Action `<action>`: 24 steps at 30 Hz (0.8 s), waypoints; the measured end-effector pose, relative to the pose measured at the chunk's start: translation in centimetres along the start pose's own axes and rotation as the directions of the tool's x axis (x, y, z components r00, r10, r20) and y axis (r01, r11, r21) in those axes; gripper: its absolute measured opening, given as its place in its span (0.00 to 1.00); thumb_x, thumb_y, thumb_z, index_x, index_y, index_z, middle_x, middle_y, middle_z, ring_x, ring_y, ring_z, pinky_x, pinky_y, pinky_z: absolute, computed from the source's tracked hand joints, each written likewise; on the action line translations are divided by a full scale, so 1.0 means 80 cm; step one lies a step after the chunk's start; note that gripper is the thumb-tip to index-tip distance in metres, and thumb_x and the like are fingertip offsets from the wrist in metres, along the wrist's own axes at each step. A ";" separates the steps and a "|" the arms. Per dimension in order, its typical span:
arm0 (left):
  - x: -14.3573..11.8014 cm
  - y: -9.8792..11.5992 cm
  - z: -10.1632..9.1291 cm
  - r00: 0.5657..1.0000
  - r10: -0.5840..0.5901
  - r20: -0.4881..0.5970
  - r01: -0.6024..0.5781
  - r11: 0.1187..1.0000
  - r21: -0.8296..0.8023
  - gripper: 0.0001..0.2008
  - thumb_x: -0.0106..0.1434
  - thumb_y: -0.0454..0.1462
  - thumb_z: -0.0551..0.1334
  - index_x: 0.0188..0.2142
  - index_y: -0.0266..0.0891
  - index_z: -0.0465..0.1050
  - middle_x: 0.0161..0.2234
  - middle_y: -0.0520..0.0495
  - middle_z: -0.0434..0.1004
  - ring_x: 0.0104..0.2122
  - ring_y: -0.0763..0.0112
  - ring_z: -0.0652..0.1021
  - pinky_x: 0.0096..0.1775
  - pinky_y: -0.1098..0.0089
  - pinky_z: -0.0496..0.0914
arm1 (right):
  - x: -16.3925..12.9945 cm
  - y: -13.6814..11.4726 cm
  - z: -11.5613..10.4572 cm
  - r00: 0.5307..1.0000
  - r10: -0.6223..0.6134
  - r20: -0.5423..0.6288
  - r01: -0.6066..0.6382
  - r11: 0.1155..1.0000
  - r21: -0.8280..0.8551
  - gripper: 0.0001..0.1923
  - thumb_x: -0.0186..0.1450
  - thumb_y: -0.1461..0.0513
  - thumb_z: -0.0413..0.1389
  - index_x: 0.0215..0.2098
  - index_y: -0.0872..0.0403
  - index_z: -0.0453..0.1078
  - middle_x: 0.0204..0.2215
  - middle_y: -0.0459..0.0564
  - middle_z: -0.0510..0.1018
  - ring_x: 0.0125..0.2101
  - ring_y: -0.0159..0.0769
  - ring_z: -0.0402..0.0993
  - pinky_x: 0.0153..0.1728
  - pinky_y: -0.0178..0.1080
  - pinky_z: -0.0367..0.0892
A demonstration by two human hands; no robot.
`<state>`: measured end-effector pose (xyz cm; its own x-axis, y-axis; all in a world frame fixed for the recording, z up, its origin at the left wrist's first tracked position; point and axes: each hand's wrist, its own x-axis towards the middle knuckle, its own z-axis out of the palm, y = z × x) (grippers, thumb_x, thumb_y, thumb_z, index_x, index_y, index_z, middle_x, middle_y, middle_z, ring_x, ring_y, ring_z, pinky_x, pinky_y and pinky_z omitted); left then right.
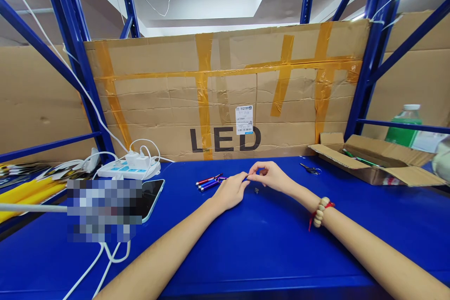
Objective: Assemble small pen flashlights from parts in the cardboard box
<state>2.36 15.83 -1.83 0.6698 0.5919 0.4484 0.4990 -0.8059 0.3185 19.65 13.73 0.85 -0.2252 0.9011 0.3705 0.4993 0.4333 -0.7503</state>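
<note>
Over the middle of the blue tabletop (281, 248), my left hand (230, 192) and my right hand (269, 176) meet at the fingertips. The fingers of both are closed in a pinch around a small dark piece (247, 177), mostly hidden and too small to name. Just left of my left hand lie a slim red metallic tube (207, 181) and a blue one (210, 184), side by side; a purple end shows by the knuckles. A small metal piece (256, 191), perhaps a ring, rests on the table below my right fingertips.
At the right stand an open cardboard box (365, 168) and small black scissors (311, 169). A white power strip (119, 168) with cables, a phone (153, 199) and yellow rolls (31, 192) are on the left. A taped cardboard panel (168, 117) closes the back between blue posts.
</note>
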 end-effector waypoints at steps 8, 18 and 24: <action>-0.001 0.003 -0.001 1.000 -0.017 0.009 0.017 1.000 -0.012 0.08 0.66 0.36 0.48 0.41 0.39 0.64 0.38 0.47 0.73 0.36 0.66 0.74 0.37 0.70 0.66 | -0.001 0.001 -0.002 0.998 -0.026 0.052 0.026 1.000 -0.004 0.17 0.54 0.51 0.57 0.29 0.59 0.68 0.22 0.45 0.70 0.15 0.22 0.60 0.17 0.29 0.55; -0.001 0.005 -0.005 1.000 0.005 -0.025 -0.007 0.997 -0.082 0.12 0.68 0.39 0.46 0.46 0.43 0.63 0.44 0.50 0.71 0.44 0.68 0.72 0.46 0.69 0.64 | 0.002 -0.001 -0.015 0.996 0.003 0.084 -0.010 0.996 0.084 0.20 0.49 0.50 0.61 0.26 0.60 0.70 0.23 0.48 0.72 0.17 0.25 0.65 0.17 0.30 0.61; -0.001 0.005 -0.005 0.999 0.047 -0.008 -0.047 0.996 -0.080 0.10 0.68 0.37 0.46 0.38 0.37 0.63 0.38 0.45 0.71 0.39 0.68 0.72 0.42 0.70 0.64 | 0.002 0.005 -0.019 0.992 0.047 0.114 -0.057 0.995 0.084 0.16 0.49 0.54 0.61 0.25 0.60 0.70 0.18 0.45 0.70 0.16 0.24 0.64 0.16 0.28 0.60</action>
<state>2.30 15.45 -1.44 0.6877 0.5536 0.4696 0.4216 -0.8312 0.3625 21.06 14.00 1.42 -0.2957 0.9164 0.2697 0.4389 0.3811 -0.8137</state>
